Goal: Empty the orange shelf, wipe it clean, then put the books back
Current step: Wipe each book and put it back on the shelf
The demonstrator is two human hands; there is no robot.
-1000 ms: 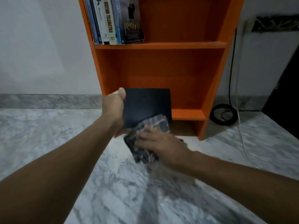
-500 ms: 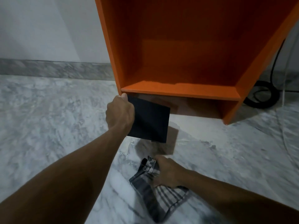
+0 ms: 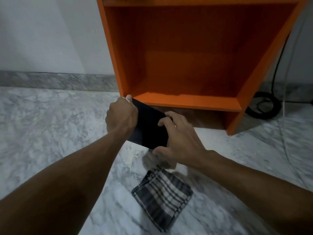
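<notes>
Cloth (image 3: 162, 199) now lies alone, folded on the floor (image 3: 50, 124); our right hand (image 3: 179, 138) has left it and come up to the book (image 3: 149, 126). We hold this dark book in the air with both hands, just in front of the bottom of the shelf (image 3: 186, 100). Our left hand (image 3: 121, 116) is curled round its left edge, thumb at the far corner. Our right hand grips its right edge, fingers bent over the cover. Both forearms reach forward, and the book is tilted.
</notes>
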